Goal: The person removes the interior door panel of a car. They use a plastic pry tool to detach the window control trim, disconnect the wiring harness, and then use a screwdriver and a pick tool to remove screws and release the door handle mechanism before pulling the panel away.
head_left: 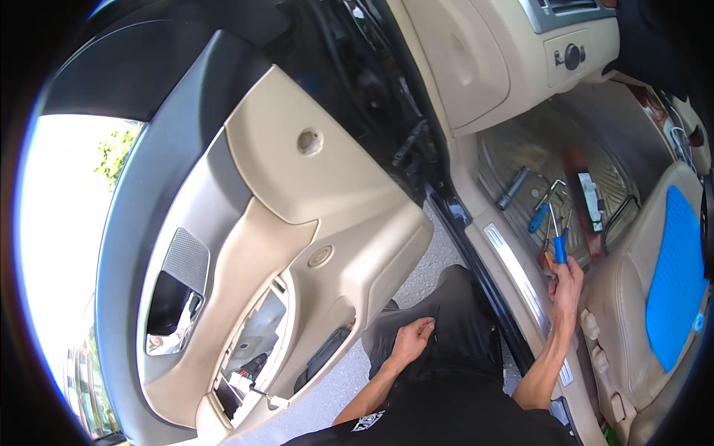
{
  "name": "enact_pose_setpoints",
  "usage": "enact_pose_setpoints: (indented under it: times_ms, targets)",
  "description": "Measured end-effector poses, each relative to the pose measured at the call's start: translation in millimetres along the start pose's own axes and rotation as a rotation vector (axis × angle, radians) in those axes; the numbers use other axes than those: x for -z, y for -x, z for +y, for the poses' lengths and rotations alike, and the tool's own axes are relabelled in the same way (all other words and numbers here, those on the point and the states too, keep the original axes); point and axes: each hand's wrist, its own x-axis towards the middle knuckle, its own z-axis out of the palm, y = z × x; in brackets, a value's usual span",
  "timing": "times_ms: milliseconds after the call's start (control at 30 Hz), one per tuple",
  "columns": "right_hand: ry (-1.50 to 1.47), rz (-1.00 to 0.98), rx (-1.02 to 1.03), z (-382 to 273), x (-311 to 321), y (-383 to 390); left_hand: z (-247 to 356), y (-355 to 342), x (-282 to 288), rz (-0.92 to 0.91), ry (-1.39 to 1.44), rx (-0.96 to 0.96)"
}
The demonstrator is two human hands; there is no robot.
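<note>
My right hand (567, 281) is closed around the blue handle of a screwdriver (560, 249), its thin metal shaft pointing forward over the car's floor mat. Just ahead lie a hooked pick with a blue handle (537, 218), a dark cylindrical tool (513, 188) and a white-and-black switch panel (591, 201). My left hand (413, 340) rests on my thigh with its fingers curled together; whatever they may hold is hidden. To the left stands the open door's beige trim panel (357, 215), with an opening (256, 334) in its armrest and a white connector (278, 402) hanging on a wire.
The beige driver's seat (625, 312) with a blue pad (675, 279) is at the right. A metal sill plate (513, 267) runs between door and seat. The dashboard with a round knob (572, 56) overhangs the footwell. Grey pavement (439, 253) shows below the door.
</note>
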Motion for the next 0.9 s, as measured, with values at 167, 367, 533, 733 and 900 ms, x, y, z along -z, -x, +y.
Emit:
enact_pose_setpoints:
  times_ms: [167, 367, 533, 733, 900]
  targets:
    - [-0.138, -0.244, 0.326, -47.1, -83.5, 52.7, -43.4, 29.4, 20.8, 0.046, -0.323, 0.020]
    - [0.146, -0.372, 0.911, -115.4, -142.1, 75.4, -86.0, 53.2, 18.0, 0.286, -0.258, -0.034]
    - [0.360, -0.405, 1.055, -165.4, -153.0, 94.0, -92.5, 56.1, -2.6, 0.367, -0.384, -0.186]
    - [0.639, -0.400, 1.167, -197.7, -146.4, 93.4, -95.1, 42.0, -2.4, 0.310, -0.401, -0.214]
    - [0.706, -0.359, 1.329, -222.3, -140.7, 95.0, -133.0, 24.3, -13.0, 0.340, -0.500, -0.340]
